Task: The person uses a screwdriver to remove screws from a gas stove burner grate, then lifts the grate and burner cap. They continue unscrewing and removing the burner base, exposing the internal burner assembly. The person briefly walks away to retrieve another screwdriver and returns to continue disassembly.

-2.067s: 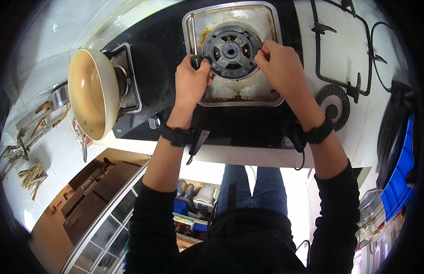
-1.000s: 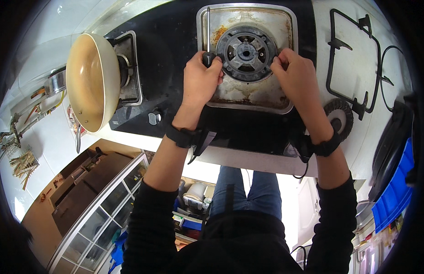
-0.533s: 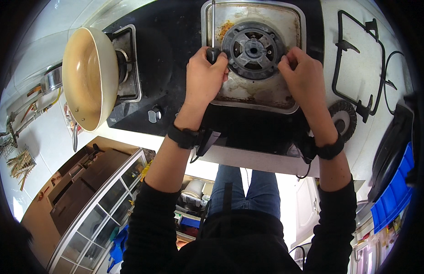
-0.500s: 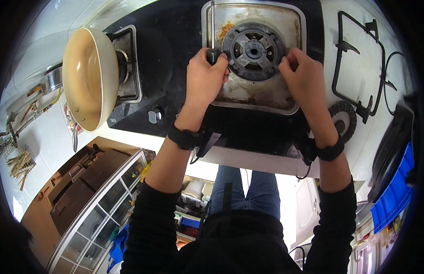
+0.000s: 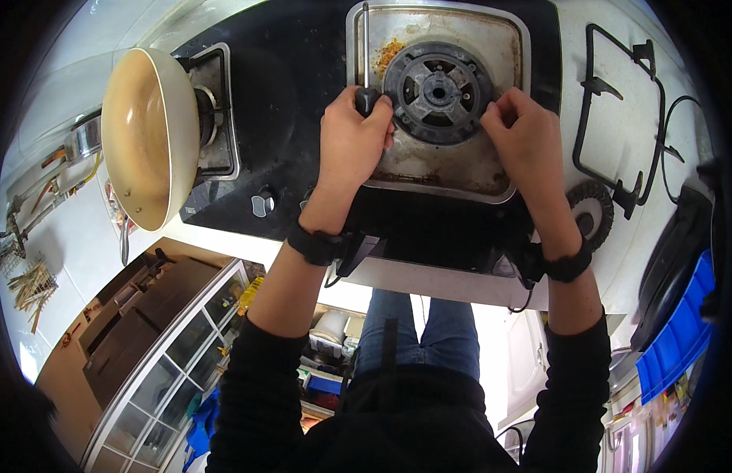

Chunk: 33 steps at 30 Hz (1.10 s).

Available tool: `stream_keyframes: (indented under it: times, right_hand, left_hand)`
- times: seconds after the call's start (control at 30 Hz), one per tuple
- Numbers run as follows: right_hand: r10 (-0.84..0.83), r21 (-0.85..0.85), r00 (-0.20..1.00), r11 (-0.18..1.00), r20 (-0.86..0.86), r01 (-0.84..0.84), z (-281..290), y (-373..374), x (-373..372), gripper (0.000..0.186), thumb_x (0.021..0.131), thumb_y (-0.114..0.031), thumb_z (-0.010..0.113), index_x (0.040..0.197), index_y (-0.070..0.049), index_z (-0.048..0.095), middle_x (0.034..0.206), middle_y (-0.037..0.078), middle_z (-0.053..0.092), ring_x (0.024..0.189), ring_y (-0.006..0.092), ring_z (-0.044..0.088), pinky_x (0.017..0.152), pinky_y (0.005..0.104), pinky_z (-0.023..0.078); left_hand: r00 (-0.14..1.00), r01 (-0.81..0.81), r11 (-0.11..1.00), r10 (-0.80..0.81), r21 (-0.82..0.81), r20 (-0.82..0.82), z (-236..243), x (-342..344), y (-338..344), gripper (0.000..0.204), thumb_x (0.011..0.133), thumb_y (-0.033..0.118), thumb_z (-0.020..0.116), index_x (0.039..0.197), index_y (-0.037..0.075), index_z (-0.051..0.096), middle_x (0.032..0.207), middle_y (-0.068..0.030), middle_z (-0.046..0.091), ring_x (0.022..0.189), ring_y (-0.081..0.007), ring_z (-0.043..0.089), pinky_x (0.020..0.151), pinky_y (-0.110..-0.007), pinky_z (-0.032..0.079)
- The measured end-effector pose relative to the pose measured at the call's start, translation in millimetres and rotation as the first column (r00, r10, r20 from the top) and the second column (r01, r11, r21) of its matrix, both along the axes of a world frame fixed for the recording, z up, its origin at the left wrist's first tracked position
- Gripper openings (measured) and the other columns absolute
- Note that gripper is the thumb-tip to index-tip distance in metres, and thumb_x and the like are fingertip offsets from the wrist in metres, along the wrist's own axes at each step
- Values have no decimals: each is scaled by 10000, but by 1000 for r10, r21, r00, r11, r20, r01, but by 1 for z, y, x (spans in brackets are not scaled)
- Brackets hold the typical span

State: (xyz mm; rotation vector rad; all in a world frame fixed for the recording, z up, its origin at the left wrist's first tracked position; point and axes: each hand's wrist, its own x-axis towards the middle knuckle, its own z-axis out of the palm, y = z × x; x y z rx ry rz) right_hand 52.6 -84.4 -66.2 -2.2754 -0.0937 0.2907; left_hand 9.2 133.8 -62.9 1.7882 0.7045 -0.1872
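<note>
A round dark burner base point(image 5: 437, 91) sits in a stained square metal drip tray point(image 5: 492, 165) on a black gas hob point(image 5: 295, 102). My left hand point(image 5: 352, 142) is closed around the black handle of a screwdriver point(image 5: 364, 59), whose metal shaft points away along the tray's left edge. My right hand point(image 5: 524, 134) rests on the burner base's right rim, fingers curled and pinching at its edge.
A cream frying pan point(image 5: 141, 134) stands on the left burner. A black pan-support grate point(image 5: 614, 118) and a small round burner cap point(image 5: 591, 211) lie on the white counter to the right. A control knob point(image 5: 262, 203) is on the hob's front.
Both hands stayed at the burner while the view shifted; the left hand now holds the screwdriver with its shaft plainly visible above the fist, and the right hand has closed in on the burner's rim.
</note>
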Motion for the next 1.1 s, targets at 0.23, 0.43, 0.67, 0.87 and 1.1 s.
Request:
stream_keyframes:
  times: [0.23, 0.43, 0.67, 0.87, 1.1]
  right_hand:
    - [8, 30, 999, 999, 53, -10, -3, -1, 0, 220, 891, -164, 697, 839, 42, 637, 650, 139, 625, 556, 192, 574, 586, 335, 471]
    - [8, -25, 1000, 1000, -15, -8, -1, 1, 3, 189, 870, -147, 697, 800, 23, 655, 695, 175, 676, 622, 317, 682, 624, 375, 532]
    - [12, -44, 999, 999, 51, -10, 8, 2, 4, 203, 860, -166, 702, 806, 25, 658, 683, 165, 670, 591, 284, 668, 608, 360, 528]
    - [-31, -52, 1000, 998, -8, 30, 31, 5, 11, 215, 896, -182, 702, 862, 25, 652, 674, 106, 644, 597, 146, 576, 614, 312, 489]
    - [6, -27, 992, 1000, -122, -10, 56, -3, -65, 182, 885, -106, 707, 805, 28, 615, 650, 95, 628, 583, 120, 576, 577, 300, 478]
  left_hand:
    - [1000, 8, 1000, -8, 6, 3, -1, 0, 0, 220, 942, 146, 655, 871, -59, 620, 630, -66, 648, 537, -132, 639, 542, -294, 509]
    - [1000, 4, 998, -4, 56, 3, 1, -1, -2, 218, 944, 144, 653, 885, -63, 621, 627, -75, 649, 541, -137, 650, 542, -298, 516]
    - [1000, 27, 995, -27, 95, -4, 12, 2, -5, 214, 926, 138, 647, 892, -71, 620, 606, -80, 633, 534, -141, 653, 538, -298, 519]
    - [996, 4, 1000, -6, 25, 84, 26, 12, -1, 221, 911, 150, 661, 865, -63, 622, 596, -65, 614, 527, -117, 632, 529, -275, 501]
    - [996, -86, 977, 81, -195, -32, 45, -75, 3, 143, 945, 107, 645, 949, -34, 623, 639, -40, 612, 533, -94, 587, 516, -261, 483]
